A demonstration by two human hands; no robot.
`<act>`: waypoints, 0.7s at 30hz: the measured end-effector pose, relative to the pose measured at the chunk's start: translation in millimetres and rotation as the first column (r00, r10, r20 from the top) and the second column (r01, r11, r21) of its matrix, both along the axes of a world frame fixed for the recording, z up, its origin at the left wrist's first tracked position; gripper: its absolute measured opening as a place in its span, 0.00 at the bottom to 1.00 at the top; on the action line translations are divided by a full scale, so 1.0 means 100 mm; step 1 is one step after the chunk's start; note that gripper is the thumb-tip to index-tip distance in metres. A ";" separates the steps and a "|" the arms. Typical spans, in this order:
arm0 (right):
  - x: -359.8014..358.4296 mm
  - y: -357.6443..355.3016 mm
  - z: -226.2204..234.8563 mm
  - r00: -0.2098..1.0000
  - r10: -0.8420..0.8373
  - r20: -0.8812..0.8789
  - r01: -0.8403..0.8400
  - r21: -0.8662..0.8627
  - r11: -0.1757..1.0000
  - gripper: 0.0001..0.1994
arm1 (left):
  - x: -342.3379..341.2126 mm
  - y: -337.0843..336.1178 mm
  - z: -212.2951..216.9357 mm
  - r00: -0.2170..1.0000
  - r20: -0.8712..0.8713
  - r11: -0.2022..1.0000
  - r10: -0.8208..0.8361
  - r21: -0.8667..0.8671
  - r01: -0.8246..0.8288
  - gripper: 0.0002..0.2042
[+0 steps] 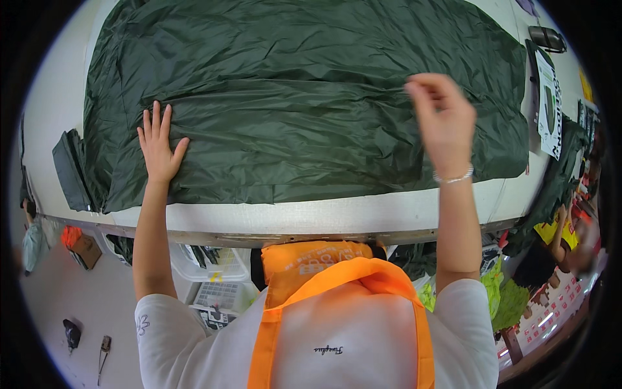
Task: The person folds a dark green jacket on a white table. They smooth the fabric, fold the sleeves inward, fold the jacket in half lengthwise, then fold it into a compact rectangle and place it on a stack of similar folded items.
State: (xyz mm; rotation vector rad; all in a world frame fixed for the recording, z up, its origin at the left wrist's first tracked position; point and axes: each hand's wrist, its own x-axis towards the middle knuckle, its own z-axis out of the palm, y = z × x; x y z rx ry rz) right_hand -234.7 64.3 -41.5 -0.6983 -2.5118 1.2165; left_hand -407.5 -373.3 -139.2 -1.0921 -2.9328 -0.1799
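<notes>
A large sheet of dark green fabric (304, 97) was found spread across a white worktable (324, 217), its near edge lying just inside the table's front rim. The left hand (157, 146) was laid flat on the fabric near its lower left corner, fingers released and spread, palm down — pressing, not gripping. The right hand (442, 120) was raised above the right half of the cloth, apart from its surface; the fingers were loosely curled and nothing was seen held in them, though the fingertips were turned away from the camera and a pinch on a fold could not be ruled out entirely.

The cloth was creased throughout, with a folded hem visible along the near edge. A darker folded piece (68, 168) lay at the table's left end, touching the fabric's side.

The step in hand was judged to be smoothing and flattening the sheet, with one hand used as an anchor. The next move was judged to call for the raised hand to be brought down on the fabric and swept outward — while the left palm was kept firm, so that the slippery material did not shift on the table.
</notes>
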 end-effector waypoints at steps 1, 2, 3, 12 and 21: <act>0.02 -0.10 -0.06 0.991 0.126 0.032 -0.128 0.061 0.990 0.07 | -0.01 -0.01 0.00 1.000 0.004 1.000 -0.002 -0.005 0.002 0.36; 0.03 -0.13 -0.24 0.978 0.188 0.090 -0.203 0.211 0.956 0.09 | -0.02 -0.01 0.00 1.000 0.002 1.000 0.001 -0.008 -0.001 0.36; 0.05 -0.17 -0.38 0.976 0.150 0.155 -0.185 0.244 0.952 0.11 | -0.02 0.00 0.00 1.000 -0.001 1.000 -0.002 -0.004 0.002 0.36; 0.31 -0.07 -0.75 0.986 0.030 0.165 -0.095 0.400 0.912 0.25 | -0.05 0.05 -0.03 1.000 -0.005 1.000 -0.027 -0.016 0.027 0.36; 2.04 2.43 -0.83 0.777 -0.610 -0.158 0.450 0.816 0.362 0.29 | -0.02 -0.01 -0.06 0.998 -0.035 0.999 -0.043 -0.025 0.042 0.35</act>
